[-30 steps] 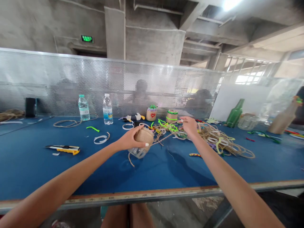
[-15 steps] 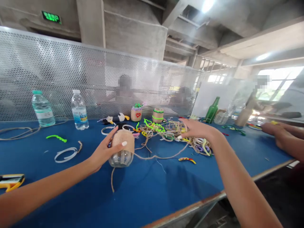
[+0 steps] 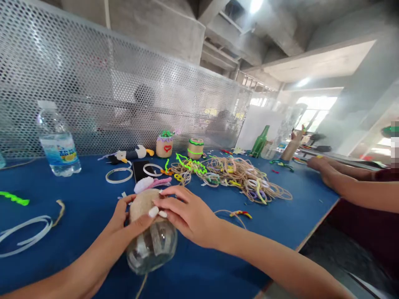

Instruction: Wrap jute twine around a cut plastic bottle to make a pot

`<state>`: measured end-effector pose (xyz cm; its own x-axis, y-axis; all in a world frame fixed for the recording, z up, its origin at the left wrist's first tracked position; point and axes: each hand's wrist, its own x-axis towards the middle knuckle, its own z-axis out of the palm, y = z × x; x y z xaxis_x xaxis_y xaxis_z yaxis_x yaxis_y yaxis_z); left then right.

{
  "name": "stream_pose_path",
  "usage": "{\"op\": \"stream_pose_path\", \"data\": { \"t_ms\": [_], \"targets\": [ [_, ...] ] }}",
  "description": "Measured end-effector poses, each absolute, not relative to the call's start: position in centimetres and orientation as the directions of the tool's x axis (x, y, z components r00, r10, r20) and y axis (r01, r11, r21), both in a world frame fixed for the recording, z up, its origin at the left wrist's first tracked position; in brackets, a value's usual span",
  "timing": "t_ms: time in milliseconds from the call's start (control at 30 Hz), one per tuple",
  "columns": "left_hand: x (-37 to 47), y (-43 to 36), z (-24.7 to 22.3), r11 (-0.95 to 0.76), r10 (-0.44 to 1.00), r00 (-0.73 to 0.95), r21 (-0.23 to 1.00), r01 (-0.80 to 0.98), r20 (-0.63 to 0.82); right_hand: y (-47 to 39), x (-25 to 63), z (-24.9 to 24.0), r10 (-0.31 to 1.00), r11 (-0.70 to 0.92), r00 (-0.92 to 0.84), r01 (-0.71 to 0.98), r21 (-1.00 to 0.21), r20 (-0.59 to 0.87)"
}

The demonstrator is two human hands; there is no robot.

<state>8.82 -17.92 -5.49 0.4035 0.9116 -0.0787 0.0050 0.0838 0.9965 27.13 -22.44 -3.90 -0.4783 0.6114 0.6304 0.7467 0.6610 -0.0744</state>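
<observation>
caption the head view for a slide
Left hand holds, right hand touches, a clear rounded jar partly wrapped in tan twine.

This looks like a craft workshop. Twine (image 3: 232, 168) and pipe cleaners (image 3: 191, 163) litter a long blue table (image 3: 199, 265) beside a perforated metal screen (image 3: 93, 70), under bare concrete beams (image 3: 282, 33).

"Where's the light from?"
"A glaring ceiling lamp (image 3: 256, 5) and the washed-out window (image 3: 316, 109), far right."
"Sharpness?"
"Soft; haze veils the right side, and the water bottle (image 3: 60, 147) looks stretched near the left edge."
</observation>
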Motion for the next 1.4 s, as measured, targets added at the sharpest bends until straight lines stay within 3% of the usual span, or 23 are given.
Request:
{"op": "stream_pose_path", "data": {
  "t_ms": [100,167,300,533,600,733,833,900,1000,1233,1400],
  "targets": [
    [8.7,-18.2,-6.2,-0.024,0.934,0.357,0.998,0.056,0.003,-23.5,26.8,-3.5,0.574,0.611,-0.509,0.788,0.078,0.641],
    [8.5,-18.5,-6.3,-0.059,0.938,0.345,0.996,0.070,0.032,-24.2,26.7,-3.0,0.617,0.613,-0.533,0.787,0.071,0.579],
    [8.1,-18.5,-6.2,-0.085,0.948,0.316,0.991,0.106,0.047,-24.9,26.8,-2.9,0.745,0.617,-0.504,0.770,-0.164,0.437],
    [7.8,-18.4,-6.2,-0.112,0.946,0.321,0.981,0.159,0.056,-24.6,26.3,-4.2,0.839,0.538,-0.341,0.631,-0.559,0.424],
    [7.8,-18.3,-6.3,-0.114,0.947,0.316,0.980,0.161,0.059,-24.7,26.2,-4.4,0.837,0.540,-0.335,0.630,-0.558,0.432],
    [7.5,-17.4,-7.0,-0.240,0.926,0.334,0.957,0.161,0.176,-24.6,26.3,-4.7,0.799,0.554,-0.314,0.715,-0.426,0.512],
    [7.4,-16.5,-7.2,-0.312,0.900,0.368,0.936,0.165,0.235,-24.0,26.5,-4.8,0.893,0.429,-0.207,0.659,-0.618,0.400],
    [7.5,-16.1,-7.0,-0.297,0.895,0.390,0.941,0.161,0.216,-23.3,26.6,-5.0,0.946,0.323,-0.167,0.527,-0.786,0.277],
    [7.7,-15.9,-6.6,-0.290,0.872,0.447,0.947,0.141,0.201,-22.1,26.6,-5.2,0.969,0.229,-0.171,0.344,-0.910,0.179],
    [7.1,-15.2,-6.9,-0.359,0.819,0.498,0.932,0.055,0.286,-21.4,26.6,-5.4,0.971,0.204,-0.182,0.279,-0.938,0.157],
    [6.1,-13.8,-6.7,-0.187,0.763,0.626,0.982,-0.026,0.162,-21.7,26.6,-5.4,0.970,0.209,-0.182,0.290,-0.934,0.161]
  ]
}}
